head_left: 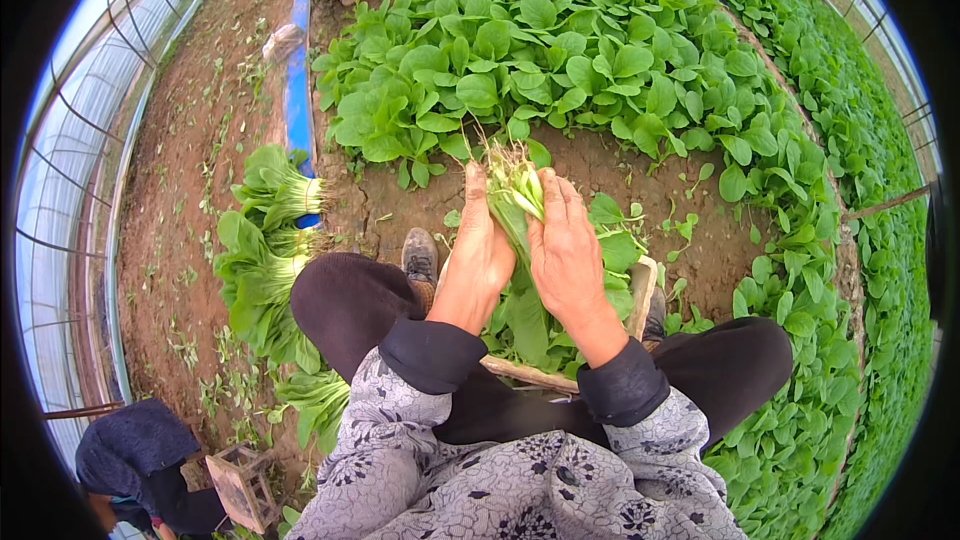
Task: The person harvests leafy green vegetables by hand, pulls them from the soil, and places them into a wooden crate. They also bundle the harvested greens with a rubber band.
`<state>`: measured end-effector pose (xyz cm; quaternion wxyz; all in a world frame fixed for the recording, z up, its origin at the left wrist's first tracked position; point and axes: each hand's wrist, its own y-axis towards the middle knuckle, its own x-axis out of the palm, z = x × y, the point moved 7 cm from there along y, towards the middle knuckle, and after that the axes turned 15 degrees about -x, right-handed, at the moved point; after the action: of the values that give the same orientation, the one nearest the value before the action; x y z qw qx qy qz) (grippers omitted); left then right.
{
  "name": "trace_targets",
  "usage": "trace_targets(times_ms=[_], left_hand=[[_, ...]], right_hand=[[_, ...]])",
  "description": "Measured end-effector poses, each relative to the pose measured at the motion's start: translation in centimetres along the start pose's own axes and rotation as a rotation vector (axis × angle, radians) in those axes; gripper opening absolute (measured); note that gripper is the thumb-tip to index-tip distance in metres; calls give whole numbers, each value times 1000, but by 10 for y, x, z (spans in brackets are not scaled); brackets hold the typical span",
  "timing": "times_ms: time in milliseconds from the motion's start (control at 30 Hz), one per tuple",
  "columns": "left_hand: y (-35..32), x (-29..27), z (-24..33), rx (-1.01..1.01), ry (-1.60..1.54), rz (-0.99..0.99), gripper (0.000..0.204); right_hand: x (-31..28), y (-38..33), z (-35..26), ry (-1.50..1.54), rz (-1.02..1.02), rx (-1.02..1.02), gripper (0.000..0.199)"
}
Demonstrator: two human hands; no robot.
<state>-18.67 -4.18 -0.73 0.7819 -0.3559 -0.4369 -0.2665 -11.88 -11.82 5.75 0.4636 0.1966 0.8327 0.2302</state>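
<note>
My left hand (pixel 478 262) and my right hand (pixel 565 255) press a bunch of leafy greens (pixel 517 195) between them from either side. The roots and pale stems stick up past my fingertips, pointing away from me. Its leaves hang down toward my lap, where they merge with more loose greens (pixel 525 325). Those greens lie over a wooden frame (pixel 642 295) between my knees, most of it hidden by leaves and my forearms. Fingers on both hands are straight and close together, with the thumbs toward the bunch.
Bundled greens (pixel 262 275) lie in a row to my left, beside a blue strip (pixel 298 90). Growing greens (pixel 560 60) fill the bed ahead and right. One person (pixel 130 460) bends near a wooden stool (pixel 243 488) at lower left; others are partly visible at the top.
</note>
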Motion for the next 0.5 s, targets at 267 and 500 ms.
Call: trace_targets(times_ms=[267, 500], left_hand=[[-37, -5, 25, 228, 393, 281, 33], [-89, -31, 126, 418, 666, 533, 29]], right_hand=[[47, -12, -38, -256, -341, -148, 67], [72, -50, 71, 487, -601, -68, 46]])
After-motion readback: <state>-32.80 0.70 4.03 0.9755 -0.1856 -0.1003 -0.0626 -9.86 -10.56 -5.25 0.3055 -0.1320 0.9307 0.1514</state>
